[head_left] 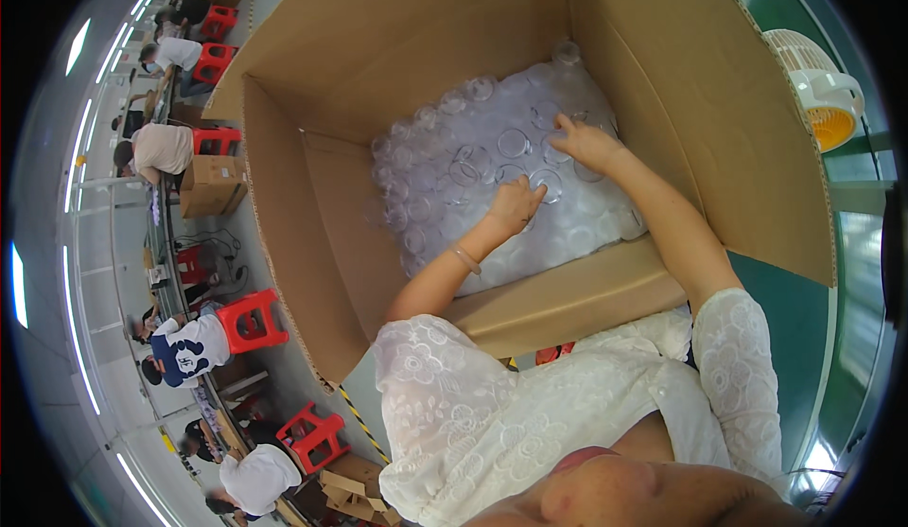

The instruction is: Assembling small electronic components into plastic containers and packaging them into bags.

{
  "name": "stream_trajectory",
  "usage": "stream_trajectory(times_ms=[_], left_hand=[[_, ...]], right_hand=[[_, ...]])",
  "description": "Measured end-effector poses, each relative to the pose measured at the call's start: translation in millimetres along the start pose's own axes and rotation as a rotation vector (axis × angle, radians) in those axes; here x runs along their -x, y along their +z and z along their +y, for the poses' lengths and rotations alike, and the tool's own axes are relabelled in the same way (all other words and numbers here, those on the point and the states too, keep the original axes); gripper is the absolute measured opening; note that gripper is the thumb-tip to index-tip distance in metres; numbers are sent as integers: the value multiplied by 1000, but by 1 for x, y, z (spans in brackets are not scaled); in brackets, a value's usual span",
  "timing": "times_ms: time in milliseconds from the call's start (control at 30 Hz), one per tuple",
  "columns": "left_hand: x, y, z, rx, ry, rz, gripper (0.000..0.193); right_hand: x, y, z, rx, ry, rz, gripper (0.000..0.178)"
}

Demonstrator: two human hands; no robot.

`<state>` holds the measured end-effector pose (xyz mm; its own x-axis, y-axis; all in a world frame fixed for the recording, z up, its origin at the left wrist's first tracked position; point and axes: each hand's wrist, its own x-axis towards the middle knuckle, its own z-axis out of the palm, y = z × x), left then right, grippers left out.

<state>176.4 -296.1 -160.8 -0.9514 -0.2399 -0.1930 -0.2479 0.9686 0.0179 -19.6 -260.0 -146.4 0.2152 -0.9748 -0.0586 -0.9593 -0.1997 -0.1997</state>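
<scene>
Two bare hands reach into a large, open brown cardboard box filled with clear, round-rimmed plastic pieces.

The pieces sit crowded together across the inside of the box, rims showing as rings, some blurred under a hazy, whitish sheen. The left hand is bent, fingertips at a ring near the middle of the load; the right hand, farther in and to the right, has its fingers curled over others. From here I can't tell whether either hand grips a piece. Off left stand red plastic stools.
</scene>
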Motion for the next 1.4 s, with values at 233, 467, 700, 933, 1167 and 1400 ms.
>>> stream_trajectory(times_ms=[233, 467, 700, 933, 1167, 1400], left_hand=[[0, -2, -7, -27, 66, 64, 24], [-7, -4, -15, 99, 55, -71, 23], [33, -68, -50, 445, 231, -256, 22], [110, -255, 39, 401, 14, 312, 12], [75, -246, 181, 787, 713, 335, 19], [-75, -185, 285, 453, 497, 423, 15]], right_hand=[[1, 17, 6, -107, -70, -86, 15], [1, -2, 6, 10, 107, -195, 18], [35, -116, -59, -579, -56, 263, 19], [213, -212, -114, -928, -490, 262, 17], [396, -204, -96, -662, 575, 601, 16], [426, -128, 5, -129, 932, 361, 22]])
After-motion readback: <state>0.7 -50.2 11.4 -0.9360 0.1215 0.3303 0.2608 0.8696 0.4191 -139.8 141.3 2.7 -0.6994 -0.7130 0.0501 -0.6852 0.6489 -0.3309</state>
